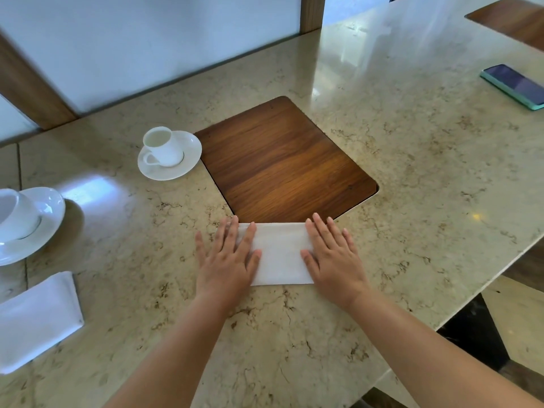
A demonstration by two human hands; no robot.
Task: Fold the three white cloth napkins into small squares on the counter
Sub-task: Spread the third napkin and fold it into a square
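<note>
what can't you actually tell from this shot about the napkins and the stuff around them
Head view only:
- Napkin being pressed: both ends lie under the left hand and right hand, so its full outline and layer count are hidden.
- Folded napkin at left: cut by the frame edge.
- Near cup: cut by the edge.
- Third napkin: not in view.
- Phone: screen unreadable.

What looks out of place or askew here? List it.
Nothing spilled or damaged. The cup sits off-centre on its saucer, which overlaps the wooden inset. Both hands press the napkin flat and square.
</note>
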